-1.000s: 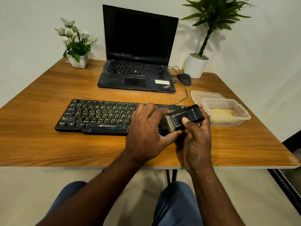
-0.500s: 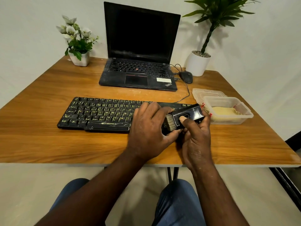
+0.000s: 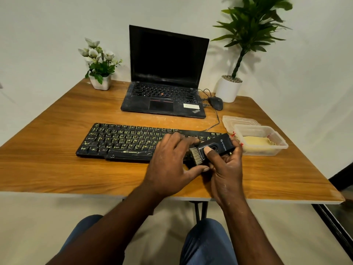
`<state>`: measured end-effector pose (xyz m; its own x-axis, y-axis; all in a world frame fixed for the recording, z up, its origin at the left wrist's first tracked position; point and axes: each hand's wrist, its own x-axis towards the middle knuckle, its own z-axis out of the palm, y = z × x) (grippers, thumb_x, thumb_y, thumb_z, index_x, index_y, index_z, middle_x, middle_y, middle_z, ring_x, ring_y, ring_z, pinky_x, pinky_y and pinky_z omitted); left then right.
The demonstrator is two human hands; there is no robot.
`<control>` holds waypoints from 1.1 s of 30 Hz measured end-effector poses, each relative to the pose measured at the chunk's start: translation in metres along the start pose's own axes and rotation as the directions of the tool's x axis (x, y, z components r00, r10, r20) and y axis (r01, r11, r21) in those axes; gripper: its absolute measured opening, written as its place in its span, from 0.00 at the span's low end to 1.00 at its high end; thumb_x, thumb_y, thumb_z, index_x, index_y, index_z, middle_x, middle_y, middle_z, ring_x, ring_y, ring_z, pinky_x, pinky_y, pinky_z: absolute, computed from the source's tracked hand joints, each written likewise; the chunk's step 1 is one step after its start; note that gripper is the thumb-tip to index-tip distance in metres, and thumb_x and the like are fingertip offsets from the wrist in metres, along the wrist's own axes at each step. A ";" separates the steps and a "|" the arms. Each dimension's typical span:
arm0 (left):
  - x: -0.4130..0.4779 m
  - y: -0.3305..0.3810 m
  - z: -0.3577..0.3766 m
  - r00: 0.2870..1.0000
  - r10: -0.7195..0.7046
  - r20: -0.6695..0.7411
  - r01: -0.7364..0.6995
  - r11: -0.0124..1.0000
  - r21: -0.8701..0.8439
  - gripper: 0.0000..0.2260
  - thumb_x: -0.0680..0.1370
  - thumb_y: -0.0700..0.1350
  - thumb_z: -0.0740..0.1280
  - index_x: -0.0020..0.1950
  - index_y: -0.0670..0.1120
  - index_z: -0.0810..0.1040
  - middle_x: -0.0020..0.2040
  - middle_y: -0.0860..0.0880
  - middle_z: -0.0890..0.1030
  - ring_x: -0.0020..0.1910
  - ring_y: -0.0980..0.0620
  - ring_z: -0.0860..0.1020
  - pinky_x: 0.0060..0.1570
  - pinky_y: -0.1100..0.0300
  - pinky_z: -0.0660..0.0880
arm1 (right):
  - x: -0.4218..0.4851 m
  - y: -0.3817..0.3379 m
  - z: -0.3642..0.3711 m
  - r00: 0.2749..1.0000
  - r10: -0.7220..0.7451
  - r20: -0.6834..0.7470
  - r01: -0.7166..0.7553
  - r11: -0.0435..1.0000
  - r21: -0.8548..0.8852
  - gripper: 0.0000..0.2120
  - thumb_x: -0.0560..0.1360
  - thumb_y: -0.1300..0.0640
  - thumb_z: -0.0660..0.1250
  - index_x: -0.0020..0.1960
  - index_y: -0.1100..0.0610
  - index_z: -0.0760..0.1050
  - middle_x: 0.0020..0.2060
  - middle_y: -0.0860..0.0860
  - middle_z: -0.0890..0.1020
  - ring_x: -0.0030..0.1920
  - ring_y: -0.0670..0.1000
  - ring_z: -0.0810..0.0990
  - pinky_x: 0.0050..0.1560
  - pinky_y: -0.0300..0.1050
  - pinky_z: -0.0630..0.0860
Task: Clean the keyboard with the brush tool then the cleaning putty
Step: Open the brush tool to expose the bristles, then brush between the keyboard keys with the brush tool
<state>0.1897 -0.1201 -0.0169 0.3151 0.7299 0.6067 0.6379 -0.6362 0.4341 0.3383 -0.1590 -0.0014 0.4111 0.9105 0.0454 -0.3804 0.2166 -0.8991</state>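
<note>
The right hand [image 3: 227, 169] grips the brush tool [image 3: 222, 144], bristles toward eight o'clock; the keyboard [image 3: 122, 140] lies at ten o'clock, under the flat left hand [image 3: 170, 161].

container [image 3: 267, 152] beside keyboard's [image 3: 118, 140] right end, laptop [image 3: 164, 100] behind

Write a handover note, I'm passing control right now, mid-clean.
Left hand: open, fingers resting on the right half of the keyboard.
Right hand: grips the brush, thumb on top, bristles at the keyboard's right end.
Putty: in the open tub right of the keyboard, lid behind it.
Done: brush in hand at the keys; how much is brushed I cannot tell.
Left: finish brushing, then use the putty.
</note>
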 end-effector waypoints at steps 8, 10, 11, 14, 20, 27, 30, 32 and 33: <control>-0.029 -0.068 -0.077 0.983 -0.167 -0.077 0.171 0.984 0.045 0.30 0.73 0.72 0.65 0.70 0.58 0.74 0.57 0.56 0.73 0.57 0.56 0.69 0.48 0.57 0.71 | -0.002 0.003 0.004 0.995 -0.095 0.042 0.101 0.973 -0.207 0.36 0.65 0.55 0.77 0.69 0.39 0.68 0.61 0.52 0.81 0.60 0.52 0.83 0.62 0.62 0.80; -0.035 -0.089 -0.097 0.974 -0.206 -0.092 0.214 0.973 0.084 0.29 0.73 0.71 0.65 0.68 0.57 0.76 0.57 0.55 0.74 0.58 0.54 0.70 0.50 0.54 0.72 | -0.005 0.005 0.010 0.984 -0.152 0.094 0.173 0.940 -0.295 0.36 0.67 0.57 0.76 0.71 0.42 0.66 0.61 0.49 0.81 0.59 0.47 0.83 0.61 0.54 0.82; -0.037 -0.098 -0.105 0.970 -0.222 -0.103 0.232 0.968 0.095 0.28 0.74 0.72 0.65 0.67 0.56 0.77 0.57 0.55 0.74 0.59 0.54 0.70 0.50 0.53 0.72 | -0.007 0.006 0.013 0.977 -0.177 0.122 0.208 0.923 -0.325 0.38 0.68 0.58 0.76 0.74 0.45 0.65 0.61 0.49 0.80 0.59 0.46 0.83 0.59 0.48 0.82; -0.040 -0.123 -0.123 0.931 -0.319 -0.179 0.330 0.943 0.038 0.26 0.77 0.70 0.63 0.65 0.54 0.79 0.58 0.53 0.74 0.60 0.53 0.71 0.50 0.54 0.72 | -0.012 0.013 0.023 0.965 -0.193 0.177 0.247 0.897 -0.365 0.44 0.66 0.56 0.77 0.78 0.47 0.62 0.62 0.49 0.80 0.59 0.46 0.84 0.55 0.41 0.82; -0.024 -0.181 -0.146 0.683 -0.698 -0.217 0.626 0.712 -0.318 0.20 0.82 0.66 0.61 0.57 0.53 0.83 0.54 0.52 0.82 0.53 0.48 0.80 0.54 0.46 0.78 | -0.017 0.024 0.054 0.942 -0.170 0.290 0.280 0.875 -0.395 0.44 0.67 0.56 0.78 0.77 0.44 0.63 0.61 0.53 0.80 0.56 0.50 0.85 0.51 0.46 0.84; 0.008 -0.218 -0.142 0.764 -0.639 -0.093 0.641 0.767 -0.001 0.15 0.84 0.58 0.59 0.52 0.55 0.84 0.48 0.56 0.85 0.49 0.51 0.80 0.50 0.52 0.76 | 0.017 0.032 0.124 0.875 -0.115 0.470 0.375 0.775 -0.508 0.38 0.72 0.59 0.79 0.73 0.40 0.64 0.54 0.48 0.82 0.52 0.47 0.86 0.49 0.50 0.85; 0.017 -0.227 -0.140 0.765 -0.640 -0.066 0.643 0.765 0.042 0.15 0.84 0.56 0.60 0.46 0.55 0.84 0.43 0.58 0.84 0.46 0.54 0.80 0.45 0.57 0.73 | 0.039 0.043 0.156 0.842 -0.103 0.530 0.437 0.706 -0.558 0.37 0.72 0.56 0.79 0.73 0.42 0.64 0.52 0.42 0.81 0.50 0.42 0.84 0.49 0.43 0.84; 0.020 -0.232 -0.138 0.785 -0.619 -0.022 0.619 0.784 0.044 0.15 0.85 0.54 0.61 0.46 0.54 0.84 0.42 0.58 0.84 0.45 0.55 0.79 0.47 0.56 0.74 | 0.054 0.050 0.176 0.825 -0.070 0.561 0.448 0.686 -0.573 0.36 0.72 0.55 0.80 0.72 0.41 0.65 0.52 0.40 0.80 0.50 0.40 0.83 0.48 0.37 0.82; 0.021 -0.235 -0.138 0.799 -0.601 0.003 0.601 0.798 0.052 0.14 0.84 0.54 0.61 0.46 0.54 0.84 0.42 0.58 0.84 0.45 0.54 0.80 0.48 0.55 0.75 | 0.061 0.054 0.186 0.816 -0.048 0.576 0.452 0.675 -0.583 0.35 0.71 0.55 0.80 0.71 0.41 0.65 0.52 0.40 0.80 0.50 0.39 0.82 0.46 0.35 0.81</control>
<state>-0.0502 0.0107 -0.0143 -0.1301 0.9664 0.2218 0.7350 -0.0562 0.6757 0.1890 -0.0264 0.0340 -0.1242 0.9355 0.3308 0.4122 0.3519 -0.8404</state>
